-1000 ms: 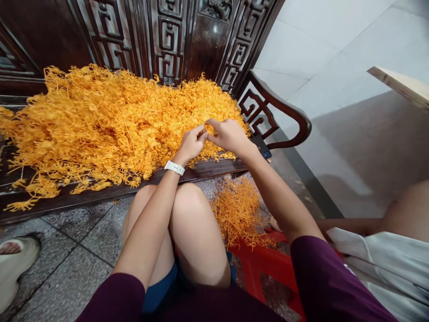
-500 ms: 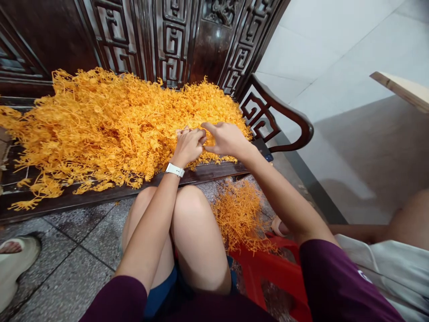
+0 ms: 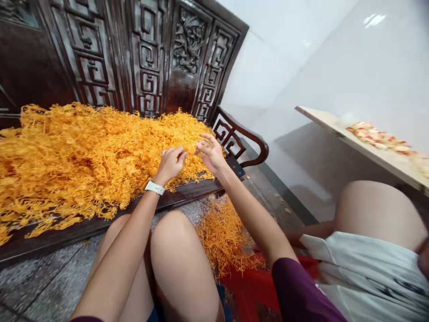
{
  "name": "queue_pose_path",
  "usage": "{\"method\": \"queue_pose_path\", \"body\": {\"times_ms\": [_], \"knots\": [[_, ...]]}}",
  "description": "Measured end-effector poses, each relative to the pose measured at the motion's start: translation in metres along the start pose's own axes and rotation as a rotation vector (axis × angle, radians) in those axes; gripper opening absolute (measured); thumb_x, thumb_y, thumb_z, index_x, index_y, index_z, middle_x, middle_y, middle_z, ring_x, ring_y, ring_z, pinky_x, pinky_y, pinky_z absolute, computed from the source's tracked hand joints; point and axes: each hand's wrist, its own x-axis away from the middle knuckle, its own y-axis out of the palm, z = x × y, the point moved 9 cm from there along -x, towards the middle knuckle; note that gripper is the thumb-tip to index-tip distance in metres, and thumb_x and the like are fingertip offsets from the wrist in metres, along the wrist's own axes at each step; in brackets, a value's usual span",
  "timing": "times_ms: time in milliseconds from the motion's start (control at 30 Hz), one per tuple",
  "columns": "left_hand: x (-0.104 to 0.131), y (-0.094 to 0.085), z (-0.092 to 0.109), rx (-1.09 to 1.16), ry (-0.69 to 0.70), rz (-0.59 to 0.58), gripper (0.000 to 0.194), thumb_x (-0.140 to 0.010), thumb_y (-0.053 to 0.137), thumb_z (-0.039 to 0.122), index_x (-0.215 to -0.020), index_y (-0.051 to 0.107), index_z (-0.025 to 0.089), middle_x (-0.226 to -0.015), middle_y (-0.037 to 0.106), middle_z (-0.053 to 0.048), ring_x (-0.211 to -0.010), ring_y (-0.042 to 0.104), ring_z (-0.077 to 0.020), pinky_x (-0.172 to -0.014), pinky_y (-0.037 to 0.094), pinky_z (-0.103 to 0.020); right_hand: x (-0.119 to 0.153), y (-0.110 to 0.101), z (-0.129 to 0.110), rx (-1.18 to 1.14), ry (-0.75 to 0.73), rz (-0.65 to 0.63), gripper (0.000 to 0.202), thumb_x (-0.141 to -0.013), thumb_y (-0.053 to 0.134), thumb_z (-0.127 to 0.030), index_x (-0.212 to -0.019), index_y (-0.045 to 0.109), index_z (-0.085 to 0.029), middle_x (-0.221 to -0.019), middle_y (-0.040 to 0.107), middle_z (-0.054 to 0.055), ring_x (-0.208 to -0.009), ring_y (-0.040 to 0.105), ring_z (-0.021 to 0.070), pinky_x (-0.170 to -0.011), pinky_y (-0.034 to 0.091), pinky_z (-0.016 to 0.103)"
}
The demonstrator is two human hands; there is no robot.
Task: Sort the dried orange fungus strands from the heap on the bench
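Note:
A large heap of orange stringy, branching pieces (image 3: 83,161) covers the seat of a dark wooden bench (image 3: 187,194). Over the heap's right part, my left hand (image 3: 171,163) is closed, its thumb and fingertips pinched together; whatever lies between them is too small to make out. A white watch band (image 3: 154,188) circles that wrist. Just to its right, my right hand (image 3: 212,154) is raised with the palm turned inward. Its fingers are apart and loosely bent, and no held piece shows clearly. A gap separates the two hands.
Below my right forearm, a second pile of thin orange strands (image 3: 224,232) sits by a red plastic stool (image 3: 248,290). The bench's curved armrest (image 3: 248,138) stands at right. Another person's bare knee (image 3: 378,210) is close by, under a wooden board (image 3: 335,127) bearing reddish-yellow pieces (image 3: 382,138).
My view has swung right, bringing the pieces on the board into sight. My hands have drawn slightly apart, and the right one has rotated to show its palm.

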Motion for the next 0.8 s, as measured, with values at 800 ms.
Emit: {"method": "queue_pose_path", "body": {"times_ms": [800], "knots": [[-0.034, 0.007, 0.060, 0.610, -0.312, -0.462, 0.053, -0.088, 0.063, 0.070, -0.077, 0.070, 0.019, -0.074, 0.070, -0.009, -0.074, 0.060, -0.0224, -0.071, 0.043, -0.033, -0.005, -0.056, -0.059, 0.601, -0.247, 0.044, 0.022, -0.097, 0.049, -0.040, -0.094, 0.057, -0.020, -0.070, 0.056, -0.001, -0.062, 0.053, 0.0159, -0.062, 0.040, 0.028]]}}
